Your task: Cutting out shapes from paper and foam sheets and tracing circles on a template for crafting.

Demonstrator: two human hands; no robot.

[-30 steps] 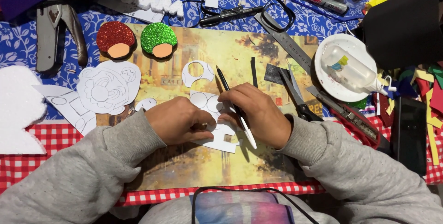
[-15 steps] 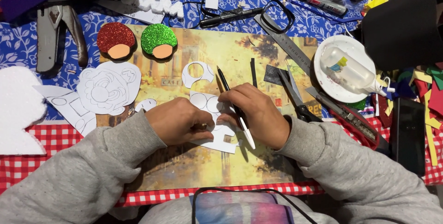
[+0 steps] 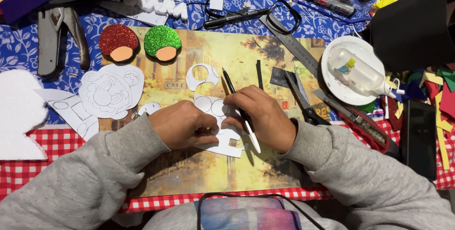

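White paper cutout lies flat on the yellowish picture board, pinned under both hands. Left hand presses down on its left part with curled fingers, pinching nothing that I can see. Right hand grips a thin black-and-white pen-like tool, its white end toward the person and the dark tip pointing away. If the holding hand eases off, the thin sheet could skid and the line go astray; the fingers also sit close to the tool. Just right of the right hand lie scissors. Beyond the left hand rest a larger white outline piece and red and green glitter shapes.
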